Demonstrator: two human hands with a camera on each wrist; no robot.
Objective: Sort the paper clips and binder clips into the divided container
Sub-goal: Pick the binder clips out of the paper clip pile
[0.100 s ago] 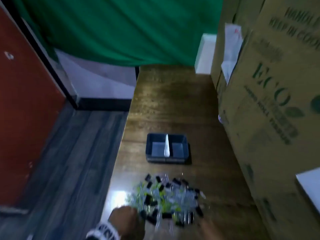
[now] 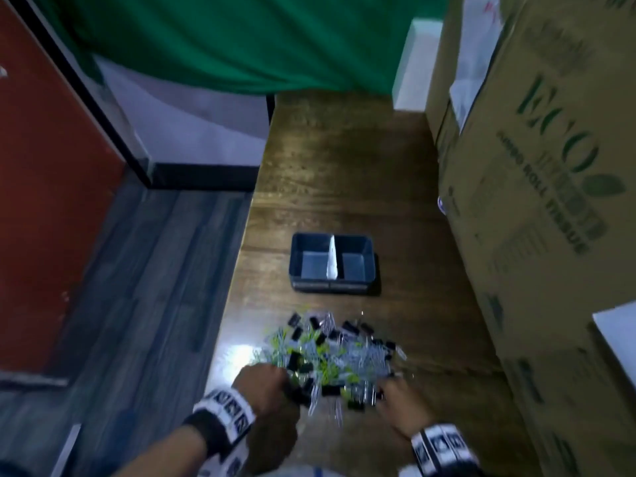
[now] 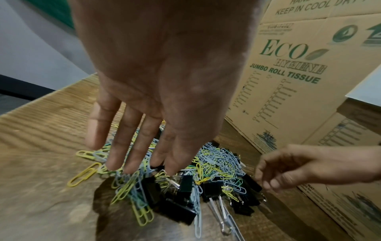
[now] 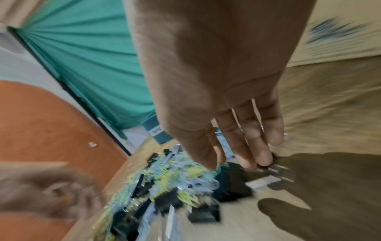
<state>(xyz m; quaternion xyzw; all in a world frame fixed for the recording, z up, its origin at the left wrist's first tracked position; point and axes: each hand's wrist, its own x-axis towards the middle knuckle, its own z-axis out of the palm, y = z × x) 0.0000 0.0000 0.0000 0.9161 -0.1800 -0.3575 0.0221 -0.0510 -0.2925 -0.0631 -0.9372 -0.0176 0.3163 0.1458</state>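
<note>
Since paper clips [image 3: 123, 184] and binder clips [image 3: 185, 185] lie tangled, a pick may drag strays along. Both the left hand [image 3: 164, 81] and right hand [image 3: 309, 168] hover with relaxed fingers, holding nothing, and the divided container [image 2: 332, 266] sits far.

Large brown cardboard cartons [image 2: 537, 187] printed "ECO" in green are occupying the frame's right side. A green fabric curtain [image 2: 241, 39] is hanging across the top. An orange-red panel [image 2: 44, 187] is filling the left edge.
</note>
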